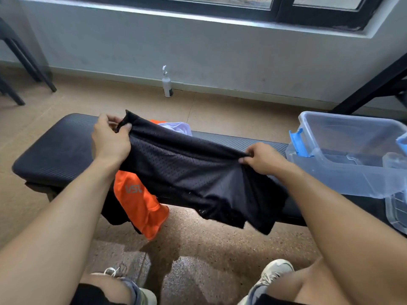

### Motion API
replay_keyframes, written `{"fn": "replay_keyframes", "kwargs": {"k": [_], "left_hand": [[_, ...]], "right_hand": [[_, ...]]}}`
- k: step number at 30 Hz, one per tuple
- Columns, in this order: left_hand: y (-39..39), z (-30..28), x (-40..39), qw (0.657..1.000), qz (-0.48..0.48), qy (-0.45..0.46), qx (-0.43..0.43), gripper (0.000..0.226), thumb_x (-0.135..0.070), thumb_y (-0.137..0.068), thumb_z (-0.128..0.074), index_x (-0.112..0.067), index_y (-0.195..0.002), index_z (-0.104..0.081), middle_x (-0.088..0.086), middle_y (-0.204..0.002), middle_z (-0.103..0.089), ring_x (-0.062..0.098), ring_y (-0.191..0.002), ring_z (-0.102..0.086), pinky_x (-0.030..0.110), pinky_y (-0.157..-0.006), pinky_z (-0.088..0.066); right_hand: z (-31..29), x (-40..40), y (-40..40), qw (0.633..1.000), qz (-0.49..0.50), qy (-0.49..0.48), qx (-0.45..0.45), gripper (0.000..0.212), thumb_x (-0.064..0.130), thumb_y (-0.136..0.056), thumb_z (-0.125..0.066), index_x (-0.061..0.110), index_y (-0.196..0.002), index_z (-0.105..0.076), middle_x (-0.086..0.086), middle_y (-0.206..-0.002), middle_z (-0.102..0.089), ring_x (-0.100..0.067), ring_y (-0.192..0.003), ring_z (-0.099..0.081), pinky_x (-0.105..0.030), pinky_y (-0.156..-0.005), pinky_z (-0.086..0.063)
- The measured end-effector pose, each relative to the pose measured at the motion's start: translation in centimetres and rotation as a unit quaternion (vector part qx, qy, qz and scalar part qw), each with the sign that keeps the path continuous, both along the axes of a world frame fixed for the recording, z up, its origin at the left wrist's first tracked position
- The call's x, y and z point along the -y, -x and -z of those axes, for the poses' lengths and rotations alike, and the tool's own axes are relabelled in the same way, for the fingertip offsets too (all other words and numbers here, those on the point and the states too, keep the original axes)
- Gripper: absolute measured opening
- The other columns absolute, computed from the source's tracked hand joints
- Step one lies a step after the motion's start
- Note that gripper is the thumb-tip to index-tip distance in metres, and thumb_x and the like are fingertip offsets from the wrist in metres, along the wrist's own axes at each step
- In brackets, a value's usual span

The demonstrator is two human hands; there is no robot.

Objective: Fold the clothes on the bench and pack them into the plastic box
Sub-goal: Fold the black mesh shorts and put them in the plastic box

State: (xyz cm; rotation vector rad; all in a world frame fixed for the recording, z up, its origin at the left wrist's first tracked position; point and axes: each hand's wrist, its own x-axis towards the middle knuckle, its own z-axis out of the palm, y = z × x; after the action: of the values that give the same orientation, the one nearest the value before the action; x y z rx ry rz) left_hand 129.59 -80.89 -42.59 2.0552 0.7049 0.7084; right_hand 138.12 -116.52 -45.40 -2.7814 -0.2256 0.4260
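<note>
A black mesh garment hangs stretched between my two hands above the black padded bench. My left hand pinches its top left corner. My right hand grips its top edge on the right. Under it an orange garment with grey letters droops over the bench's front edge. A white garment lies behind, mostly hidden. The clear plastic box with blue latches stands open on the bench's right end, nothing visible inside.
The box's clear lid lies at the right, under or beside the box. A white bottle stands on the floor by the wall. Black chair legs are at far left, a black frame at far right. My knees and shoes are below.
</note>
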Motion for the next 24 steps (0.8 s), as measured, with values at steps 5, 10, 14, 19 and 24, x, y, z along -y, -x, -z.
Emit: {"fn": "replay_keyframes", "kwargs": {"k": [5, 10, 14, 19, 24], "left_hand": [[0.1, 0.5, -0.2, 1.000, 0.004, -0.007, -0.011, 0.018, -0.026, -0.088, -0.069, -0.017, -0.099, -0.058, 0.007, -0.104, -0.067, 0.026, -0.101, -0.064, 0.036, -0.090, -0.048], [0.4, 0.9, -1.1, 0.998, 0.001, -0.022, -0.065, 0.017, -0.024, -0.089, -0.071, -0.017, -0.097, -0.058, 0.001, -0.095, -0.063, 0.027, -0.101, -0.063, 0.030, -0.087, -0.043], [0.5, 1.1, -1.6, 0.996, 0.000, -0.027, -0.091, 0.017, -0.024, -0.088, -0.072, -0.016, -0.098, -0.061, 0.002, -0.093, -0.063, 0.029, -0.103, -0.064, 0.035, -0.093, -0.046], [0.8, 0.9, -1.8, 0.994, 0.001, -0.021, -0.110, 0.019, -0.025, -0.089, -0.072, -0.015, -0.102, -0.063, 0.006, -0.100, -0.066, 0.028, -0.106, -0.063, 0.034, -0.092, -0.045], [0.8, 0.8, -1.7, 0.994, 0.002, -0.019, -0.108, 0.019, -0.026, -0.089, -0.071, -0.014, -0.101, -0.063, 0.007, -0.100, -0.067, 0.029, -0.106, -0.063, 0.035, -0.092, -0.046]], "right_hand": [[-0.1, -1.7, 0.3, 0.961, 0.038, -0.068, 0.265, 0.034, 0.023, -0.095, -0.065, 0.019, -0.128, -0.059, -0.004, -0.126, -0.057, -0.025, -0.120, -0.048, -0.038, -0.100, -0.040], [-0.7, -1.7, 1.7, 0.994, -0.111, 0.012, 0.016, 0.040, 0.041, -0.078, -0.083, 0.031, -0.112, -0.066, 0.008, -0.114, -0.065, -0.017, -0.108, -0.061, -0.041, -0.097, -0.052], [-0.7, -0.1, 2.0, 0.980, -0.155, 0.120, -0.031, 0.041, 0.028, -0.069, -0.085, 0.036, -0.103, -0.063, 0.010, -0.099, -0.052, -0.019, -0.104, -0.056, -0.040, -0.090, -0.053], [-0.5, 0.9, 2.2, 0.985, -0.116, 0.131, -0.006, 0.021, 0.015, -0.081, -0.063, 0.034, -0.086, -0.061, 0.010, -0.099, -0.057, -0.019, -0.101, -0.058, -0.035, -0.085, -0.052], [-2.4, 2.1, 2.2, 0.997, -0.034, -0.004, 0.065, 0.024, 0.009, -0.095, -0.051, 0.030, -0.090, -0.060, 0.006, -0.092, -0.065, -0.014, -0.081, -0.060, -0.032, -0.072, -0.049]]}}
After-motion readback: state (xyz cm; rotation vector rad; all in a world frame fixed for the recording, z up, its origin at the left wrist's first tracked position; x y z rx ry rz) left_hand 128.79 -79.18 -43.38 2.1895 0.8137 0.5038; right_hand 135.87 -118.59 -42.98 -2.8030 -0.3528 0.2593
